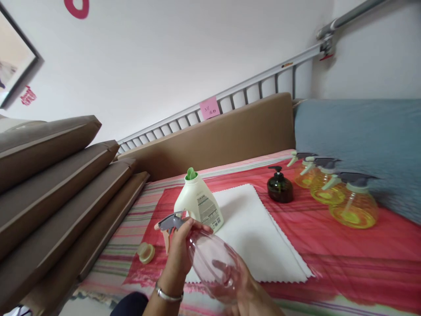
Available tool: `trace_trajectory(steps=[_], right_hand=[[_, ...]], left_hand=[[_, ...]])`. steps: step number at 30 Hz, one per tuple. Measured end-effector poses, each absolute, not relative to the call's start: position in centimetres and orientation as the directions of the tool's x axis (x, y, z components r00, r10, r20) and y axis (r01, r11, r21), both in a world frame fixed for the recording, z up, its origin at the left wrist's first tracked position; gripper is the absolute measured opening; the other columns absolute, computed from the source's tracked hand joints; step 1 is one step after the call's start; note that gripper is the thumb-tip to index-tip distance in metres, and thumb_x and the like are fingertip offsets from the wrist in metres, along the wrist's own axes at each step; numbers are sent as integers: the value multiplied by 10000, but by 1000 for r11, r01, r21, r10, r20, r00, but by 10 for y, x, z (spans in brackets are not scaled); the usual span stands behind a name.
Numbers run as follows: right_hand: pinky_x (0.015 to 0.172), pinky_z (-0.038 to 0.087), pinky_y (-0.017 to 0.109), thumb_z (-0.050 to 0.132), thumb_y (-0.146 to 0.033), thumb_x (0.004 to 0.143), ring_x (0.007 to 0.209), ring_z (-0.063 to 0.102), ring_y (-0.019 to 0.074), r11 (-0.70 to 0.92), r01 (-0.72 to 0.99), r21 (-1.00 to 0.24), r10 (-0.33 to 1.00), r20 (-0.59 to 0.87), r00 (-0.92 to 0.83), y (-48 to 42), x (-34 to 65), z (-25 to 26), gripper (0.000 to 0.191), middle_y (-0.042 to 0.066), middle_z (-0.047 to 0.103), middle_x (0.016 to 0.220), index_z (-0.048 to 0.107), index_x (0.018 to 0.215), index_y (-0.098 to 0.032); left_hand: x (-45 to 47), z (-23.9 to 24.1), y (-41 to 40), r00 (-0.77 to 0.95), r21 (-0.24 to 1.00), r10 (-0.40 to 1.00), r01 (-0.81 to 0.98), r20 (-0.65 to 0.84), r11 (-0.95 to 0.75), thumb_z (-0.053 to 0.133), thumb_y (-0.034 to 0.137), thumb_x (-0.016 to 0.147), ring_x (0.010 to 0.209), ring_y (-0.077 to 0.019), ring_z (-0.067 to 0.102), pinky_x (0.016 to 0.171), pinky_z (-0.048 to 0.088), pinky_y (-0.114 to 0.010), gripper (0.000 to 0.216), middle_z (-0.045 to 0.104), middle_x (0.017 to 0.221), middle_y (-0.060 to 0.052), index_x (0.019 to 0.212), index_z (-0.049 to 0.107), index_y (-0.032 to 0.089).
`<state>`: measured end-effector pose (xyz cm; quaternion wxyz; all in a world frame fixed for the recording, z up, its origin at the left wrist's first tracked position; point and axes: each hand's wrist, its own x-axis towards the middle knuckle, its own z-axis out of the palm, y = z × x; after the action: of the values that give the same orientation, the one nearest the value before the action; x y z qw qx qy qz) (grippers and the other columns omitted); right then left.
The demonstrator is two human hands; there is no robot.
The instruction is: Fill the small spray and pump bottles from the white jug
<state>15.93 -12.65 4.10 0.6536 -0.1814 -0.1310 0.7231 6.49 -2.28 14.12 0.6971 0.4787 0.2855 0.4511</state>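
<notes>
A clear pinkish spray bottle [212, 252] with a grey and peach trigger head lies tilted between my two hands. My left hand [184, 239] has its fingers wrapped round the neck, just below the trigger head. Around the base of the bottle, my right hand [246, 285] is closed, seen partly through the plastic. Just behind stands a pale green detergent jug [197, 199] with its green spout uncovered. A small translucent cap [146, 253] rests on the cloth, left of my left hand.
A white cloth [259, 237] lies on the red striped cover [345, 259]. To the right stand a dark pump bottle [280, 188] and three round spray bottles [353, 208] with yellow liquid. Brown cushions [49, 193] are stacked at left; a radiator [230, 103] runs behind.
</notes>
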Motion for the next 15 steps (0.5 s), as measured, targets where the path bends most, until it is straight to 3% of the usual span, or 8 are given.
trace_trajectory(steps=[2,3,5,7,9,12,15], right_hand=[[567,507,299,836,-514,461,718,676,209,-98,-884,-458,993,-107,-54,-126,159,38,1134,62,630,1058,147,1348,-359],[549,498,276,794,-556,515,665,672,189,-162,-887,-433,985,-127,-118,-127,159,37,1050,75,648,1004,192,1341,-313],[492,458,222,557,-714,670,546,645,151,-344,-879,-329,938,-158,-308,-127,162,37,817,103,677,857,336,1270,-206],[473,436,212,382,-792,699,526,637,153,-436,-858,-273,900,-151,-409,-126,164,35,796,116,682,821,415,1204,-177],[512,467,261,527,-767,632,625,653,190,-349,-871,-346,937,-127,-325,-123,165,30,826,102,669,926,386,1253,-241],[581,500,330,801,-545,508,779,637,219,-139,-851,-506,990,-91,-108,-118,163,19,1033,69,607,1063,240,1351,-339],[589,477,302,743,-546,605,796,648,225,-167,-867,-469,986,-60,-158,-119,159,11,881,63,613,1016,286,1321,-311]], left_hand=[[65,140,-22,442,930,897,-340,24,143,597,355,753,731,-234,656,709,483,-331,240,696,701,-82,673,631,132],[65,139,-22,459,931,888,-331,14,157,594,354,756,749,-241,656,721,481,-339,238,700,715,-87,685,635,131],[66,139,-23,492,931,871,-317,-1,180,587,346,764,775,-254,655,737,478,-352,232,705,735,-98,704,642,128],[66,138,-23,500,926,866,-328,3,186,577,338,775,784,-253,653,749,474,-354,227,706,731,-97,706,642,132],[66,138,-23,480,924,877,-345,21,166,559,334,791,770,-241,653,748,471,-343,232,705,710,-88,700,641,137],[66,139,-23,472,944,881,-304,30,130,546,326,804,742,-227,648,730,468,-325,246,704,701,-90,696,649,131],[66,141,-25,499,970,863,-236,77,50,545,313,802,716,-226,637,721,461,-324,259,699,700,-107,688,662,112]])
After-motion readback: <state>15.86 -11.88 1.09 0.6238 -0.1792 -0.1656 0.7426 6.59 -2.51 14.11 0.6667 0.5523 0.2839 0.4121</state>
